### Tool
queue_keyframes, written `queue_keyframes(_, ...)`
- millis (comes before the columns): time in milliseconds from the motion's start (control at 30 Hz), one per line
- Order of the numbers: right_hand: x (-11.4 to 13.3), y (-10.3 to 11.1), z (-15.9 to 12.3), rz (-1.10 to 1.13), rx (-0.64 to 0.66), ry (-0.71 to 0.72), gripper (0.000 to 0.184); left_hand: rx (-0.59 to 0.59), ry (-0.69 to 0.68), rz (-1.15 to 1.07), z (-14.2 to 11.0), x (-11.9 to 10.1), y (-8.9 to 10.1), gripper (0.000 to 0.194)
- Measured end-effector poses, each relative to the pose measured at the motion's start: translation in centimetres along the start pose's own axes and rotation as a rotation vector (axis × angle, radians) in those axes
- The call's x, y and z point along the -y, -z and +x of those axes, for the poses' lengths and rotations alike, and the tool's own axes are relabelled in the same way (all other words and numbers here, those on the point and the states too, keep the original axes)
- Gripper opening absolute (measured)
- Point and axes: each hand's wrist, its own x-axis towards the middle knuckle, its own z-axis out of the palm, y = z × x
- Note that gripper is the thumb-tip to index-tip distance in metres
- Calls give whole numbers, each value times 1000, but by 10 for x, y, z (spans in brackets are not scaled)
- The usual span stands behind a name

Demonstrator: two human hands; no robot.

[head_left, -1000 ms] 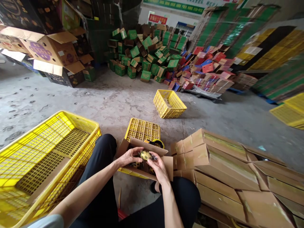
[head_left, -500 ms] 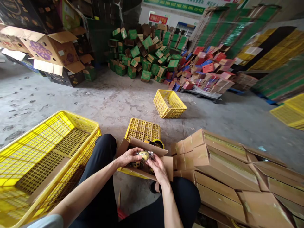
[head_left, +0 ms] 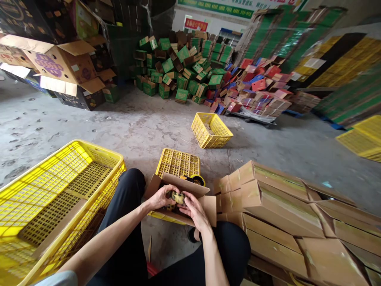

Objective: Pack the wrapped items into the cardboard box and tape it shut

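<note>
Between my two hands is a small, rounded, yellow-and-dark wrapped piece (head_left: pixel 178 198), fruit-sized; its exact kind is unclear. The fingers of my left hand (head_left: pixel 161 197) close on its left end. At the right end, my right hand (head_left: pixel 195 209) grips it with thumb and fingers. Both hands are over an open cardboard box (head_left: pixel 212 208), whose flaps stand out. Similar yellow-and-dark pieces lie inside, mostly hidden by my hands. Under the box is an upturned yellow crate (head_left: pixel 178 161). A black-and-yellow tape dispenser (head_left: pixel 195 180) rests just behind the box.
A large yellow crate (head_left: pixel 117 159) stands left of my knee. To my right are stacked cardboard boxes (head_left: pixel 282 206). A smaller yellow crate (head_left: pixel 211 133) sits on the floor ahead. Beyond it lie heaps of green boxes (head_left: pixel 181 95) and red boxes (head_left: pixel 258 84).
The wrapped piece has turned between my fingers, and its shiny loose end no longer shows. My hands have drawn slightly closer together around it, with the right moving left.
</note>
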Motion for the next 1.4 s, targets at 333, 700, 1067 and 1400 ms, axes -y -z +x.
queue_keyframes(333, -1, 5, 2, -230, -114, 231, 49, -47, 263, -241, -3, -4, -6, 84)
queue_keyframes(700, 1, 0, 1, -19, -49, 168, 76, -48, 236, -326, 0, -9, -1, 59)
queue_keyframes(1067, -6, 2, 7, 24, -155, 118, 64, -38, 228, -420, 2, -7, -5, 74)
queue_keyframes(1400, 4, -2, 3, -145, -74, 193, 62, -60, 230, -365, 1, -5, -3, 66)
